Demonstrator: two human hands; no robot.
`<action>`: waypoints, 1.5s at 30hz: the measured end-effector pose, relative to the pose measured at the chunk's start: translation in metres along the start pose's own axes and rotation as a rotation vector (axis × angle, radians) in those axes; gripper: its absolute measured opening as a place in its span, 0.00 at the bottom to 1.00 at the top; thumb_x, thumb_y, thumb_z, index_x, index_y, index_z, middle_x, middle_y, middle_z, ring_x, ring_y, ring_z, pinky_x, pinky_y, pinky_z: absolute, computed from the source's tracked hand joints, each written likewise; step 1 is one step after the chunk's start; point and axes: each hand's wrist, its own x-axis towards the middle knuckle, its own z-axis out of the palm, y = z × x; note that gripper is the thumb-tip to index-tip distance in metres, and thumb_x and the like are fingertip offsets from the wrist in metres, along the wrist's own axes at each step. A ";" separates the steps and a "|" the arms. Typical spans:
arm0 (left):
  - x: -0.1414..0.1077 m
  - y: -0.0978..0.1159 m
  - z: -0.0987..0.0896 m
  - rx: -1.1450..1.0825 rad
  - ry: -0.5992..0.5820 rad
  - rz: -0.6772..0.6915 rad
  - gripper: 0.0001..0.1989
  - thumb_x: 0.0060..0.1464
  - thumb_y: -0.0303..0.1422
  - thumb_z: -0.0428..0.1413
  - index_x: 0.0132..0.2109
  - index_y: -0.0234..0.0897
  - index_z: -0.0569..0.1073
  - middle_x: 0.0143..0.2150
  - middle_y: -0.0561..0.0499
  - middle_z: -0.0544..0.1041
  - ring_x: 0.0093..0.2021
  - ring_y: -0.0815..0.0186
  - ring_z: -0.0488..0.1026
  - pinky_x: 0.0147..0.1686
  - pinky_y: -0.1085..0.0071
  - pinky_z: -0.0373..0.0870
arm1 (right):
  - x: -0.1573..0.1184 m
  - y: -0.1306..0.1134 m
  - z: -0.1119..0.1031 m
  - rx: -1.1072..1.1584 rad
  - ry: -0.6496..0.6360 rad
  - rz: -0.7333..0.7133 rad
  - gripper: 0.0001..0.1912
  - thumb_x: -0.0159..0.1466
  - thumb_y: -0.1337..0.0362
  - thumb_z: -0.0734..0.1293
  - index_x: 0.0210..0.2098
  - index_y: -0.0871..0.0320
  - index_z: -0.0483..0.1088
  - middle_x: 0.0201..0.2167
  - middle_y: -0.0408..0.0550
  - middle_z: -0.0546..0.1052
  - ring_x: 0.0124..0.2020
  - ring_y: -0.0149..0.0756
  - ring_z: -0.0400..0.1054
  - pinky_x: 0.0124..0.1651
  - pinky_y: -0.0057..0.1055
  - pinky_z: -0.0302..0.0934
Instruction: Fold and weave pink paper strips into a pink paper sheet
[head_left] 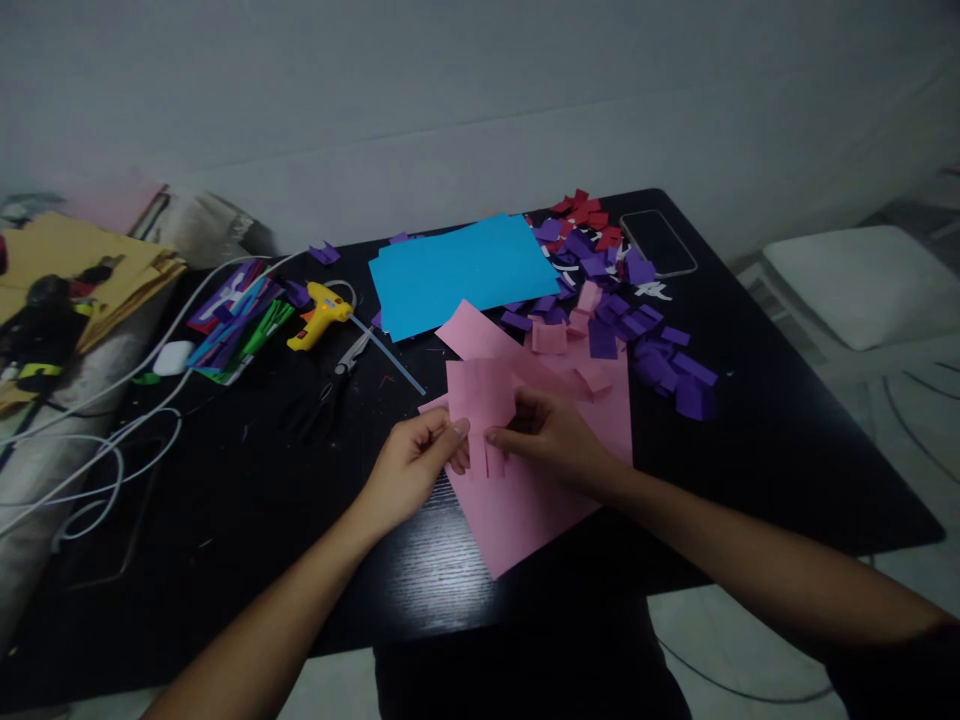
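Black tabletop (247,560) near me backs the pink piece (480,390), which my left hand (420,460) and right hand (555,440) pinch at opposite edges, probably to keep its slit strips steady.

Looks like craft workspace; cannot tell whether home or small workshop. Shows black table (262,560) bearing pink paper (480,388), blue sheets (465,275), purple scraps (656,365), red scraps (581,210) and yellow glue gun (324,314). Has plain pale wall (450,100) behind, white seat (847,285) off to right.
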 end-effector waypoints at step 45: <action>0.003 -0.006 0.002 -0.015 -0.021 -0.057 0.14 0.60 0.42 0.62 0.36 0.34 0.78 0.27 0.49 0.79 0.29 0.63 0.77 0.30 0.69 0.74 | -0.002 0.002 0.003 0.061 0.023 0.028 0.22 0.55 0.58 0.81 0.43 0.56 0.71 0.29 0.43 0.81 0.30 0.36 0.78 0.37 0.35 0.71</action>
